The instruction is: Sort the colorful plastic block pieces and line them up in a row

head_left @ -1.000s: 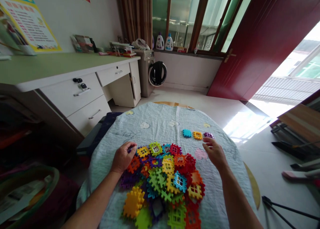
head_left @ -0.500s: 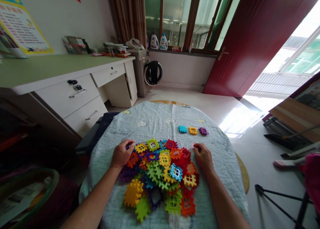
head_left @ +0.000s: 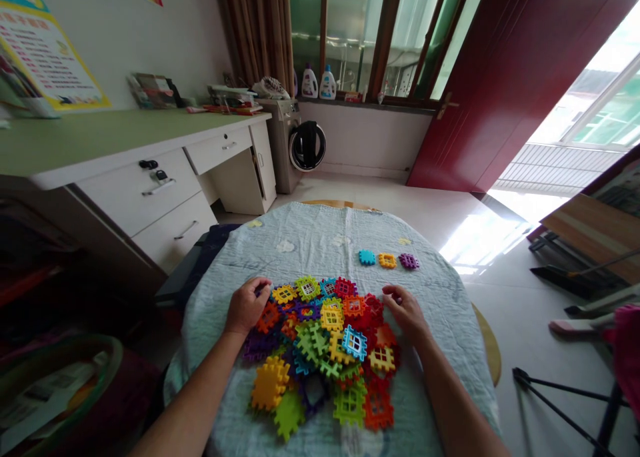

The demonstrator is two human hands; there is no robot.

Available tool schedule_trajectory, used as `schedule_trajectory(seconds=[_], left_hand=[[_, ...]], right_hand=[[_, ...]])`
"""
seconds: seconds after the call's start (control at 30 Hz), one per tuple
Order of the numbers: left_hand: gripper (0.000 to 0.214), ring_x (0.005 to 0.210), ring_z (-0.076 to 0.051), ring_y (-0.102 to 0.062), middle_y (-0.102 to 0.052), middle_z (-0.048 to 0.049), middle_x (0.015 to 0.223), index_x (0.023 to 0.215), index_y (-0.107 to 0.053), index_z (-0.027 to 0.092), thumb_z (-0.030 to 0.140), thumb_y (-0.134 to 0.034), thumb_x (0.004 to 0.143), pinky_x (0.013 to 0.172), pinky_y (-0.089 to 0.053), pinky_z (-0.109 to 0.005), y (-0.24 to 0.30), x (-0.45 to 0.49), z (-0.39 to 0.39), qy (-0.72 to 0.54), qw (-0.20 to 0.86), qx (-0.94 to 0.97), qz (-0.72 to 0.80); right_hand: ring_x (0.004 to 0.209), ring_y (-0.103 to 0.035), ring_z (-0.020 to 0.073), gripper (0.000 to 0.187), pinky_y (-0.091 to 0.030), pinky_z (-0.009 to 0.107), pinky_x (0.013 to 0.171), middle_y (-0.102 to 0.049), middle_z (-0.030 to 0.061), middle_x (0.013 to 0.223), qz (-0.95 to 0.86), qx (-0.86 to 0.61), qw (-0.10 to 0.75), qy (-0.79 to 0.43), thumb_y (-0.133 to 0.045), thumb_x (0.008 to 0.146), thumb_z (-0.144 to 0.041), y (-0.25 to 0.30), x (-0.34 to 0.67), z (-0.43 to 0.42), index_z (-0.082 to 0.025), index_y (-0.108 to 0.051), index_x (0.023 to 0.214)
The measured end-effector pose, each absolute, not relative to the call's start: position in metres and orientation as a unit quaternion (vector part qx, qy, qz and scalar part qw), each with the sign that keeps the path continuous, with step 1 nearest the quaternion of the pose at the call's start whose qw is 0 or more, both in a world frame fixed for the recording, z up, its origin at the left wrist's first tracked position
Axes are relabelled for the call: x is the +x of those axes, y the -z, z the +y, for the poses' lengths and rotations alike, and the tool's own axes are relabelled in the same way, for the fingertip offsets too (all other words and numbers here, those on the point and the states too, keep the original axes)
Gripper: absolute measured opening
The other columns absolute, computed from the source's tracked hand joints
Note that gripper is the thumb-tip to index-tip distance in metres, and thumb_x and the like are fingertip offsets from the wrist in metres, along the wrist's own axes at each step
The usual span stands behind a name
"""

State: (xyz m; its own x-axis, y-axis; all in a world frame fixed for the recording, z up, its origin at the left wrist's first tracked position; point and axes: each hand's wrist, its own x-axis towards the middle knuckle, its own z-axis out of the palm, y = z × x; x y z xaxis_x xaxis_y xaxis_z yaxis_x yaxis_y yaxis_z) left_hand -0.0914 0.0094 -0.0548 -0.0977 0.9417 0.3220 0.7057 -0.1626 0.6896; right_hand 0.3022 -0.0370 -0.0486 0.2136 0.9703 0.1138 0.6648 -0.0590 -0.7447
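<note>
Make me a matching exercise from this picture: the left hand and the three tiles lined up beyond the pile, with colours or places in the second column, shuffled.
Column one:
1. Left-end tile
2. Middle tile
3. Right-end tile
4. Left hand

Column two:
A. Purple
B. At the left edge of the pile
C. Bright blue
D. Yellow-orange

Right pairs: 1-C, 2-D, 3-A, 4-B

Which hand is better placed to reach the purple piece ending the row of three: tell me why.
Right, I'd judge. The right hand is by the pile's right edge, nearest the purple piece; the left hand is at the pile's left edge, farther away.
</note>
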Motion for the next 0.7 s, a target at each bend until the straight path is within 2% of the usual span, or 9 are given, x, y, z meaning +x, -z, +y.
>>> schedule_trajectory(seconds=[0.1,0.17,0.27,0.4,0.5,0.6,0.7], left_hand=[[0.024,0.084,-0.022,-0.069,-0.074,-0.0044,0.086,0.081,-0.068,0.022,0.038,-0.049,0.078,0.084,-0.054,-0.031,0.054,-0.091,0.009,-0.392,0.152,0.655,0.628],[0.025,0.084,-0.022,-0.069,-0.074,-0.0044,0.086,0.082,-0.068,0.022,0.038,-0.049,0.078,0.084,-0.054,-0.031,0.055,-0.091,0.009,-0.393,0.151,0.654,0.628],[0.025,0.084,-0.022,-0.069,-0.074,-0.0047,0.086,0.083,-0.068,0.022,0.037,-0.049,0.078,0.084,-0.054,-0.031,0.055,-0.091,0.01,-0.395,0.153,0.653,0.628],[0.025,0.085,-0.022,-0.069,-0.074,-0.0046,0.086,0.083,-0.068,0.022,0.037,-0.048,0.079,0.085,-0.053,-0.031,0.056,-0.091,0.01,-0.394,0.155,0.657,0.624],[0.025,0.086,-0.022,-0.069,-0.074,-0.0054,0.088,0.083,-0.068,0.021,0.037,-0.048,0.079,0.085,-0.053,-0.032,0.057,-0.092,0.01,-0.392,0.155,0.657,0.625],[0.026,0.087,-0.023,-0.069,-0.074,-0.0062,0.089,0.083,-0.068,0.02,0.037,-0.049,0.079,0.086,-0.053,-0.033,0.057,-0.092,0.01,-0.388,0.155,0.658,0.626],[0.026,0.088,-0.023,-0.069,-0.074,-0.0062,0.09,0.083,-0.068,0.021,0.037,-0.049,0.079,0.086,-0.053,-0.032,0.058,-0.092,0.011,-0.389,0.154,0.659,0.626]], right_hand=[[0.109,-0.06,0.0267,0.046,-0.047,0.043,0.096,-0.067,0.0078,0.12,-0.657,-0.626,0.309,-0.284,-0.066,0.076,-0.047,0.031,0.284,-0.041,-0.026,-0.067,0.118],[0.117,-0.057,0.0281,0.053,-0.043,0.046,0.103,-0.066,0.0082,0.125,-0.701,-0.589,0.281,-0.29,-0.073,0.073,-0.043,0.022,0.269,-0.042,-0.027,-0.065,0.123],[0.108,-0.061,0.026,0.045,-0.045,0.044,0.099,-0.068,0.0086,0.113,-0.725,-0.569,0.267,-0.282,-0.072,0.073,-0.035,0.017,0.254,-0.042,-0.024,-0.067,0.117],[0.086,-0.063,0.02,0.034,-0.05,0.035,0.082,-0.068,0.0053,0.096,-0.689,-0.593,0.319,-0.267,-0.062,0.078,-0.032,0.024,0.267,-0.043,-0.021,-0.068,0.109],[0.071,-0.059,0.0185,0.034,-0.049,0.033,0.071,-0.066,0.0037,0.082,-0.615,-0.666,0.359,-0.222,-0.056,0.08,-0.036,0.031,0.293,-0.047,-0.019,-0.067,0.107],[0.073,-0.057,0.0196,0.032,-0.048,0.034,0.073,-0.064,0.0062,0.086,-0.559,-0.724,0.391,-0.103,-0.051,0.081,-0.033,0.037,0.313,-0.052,-0.018,-0.064,0.105],[0.084,-0.058,0.0218,0.023,-0.047,0.036,0.081,-0.063,0.0083,0.091,-0.584,-0.727,0.358,-0.046,-0.047,0.082,-0.03,0.043,0.319,-0.058,-0.02,-0.065,0.094]])
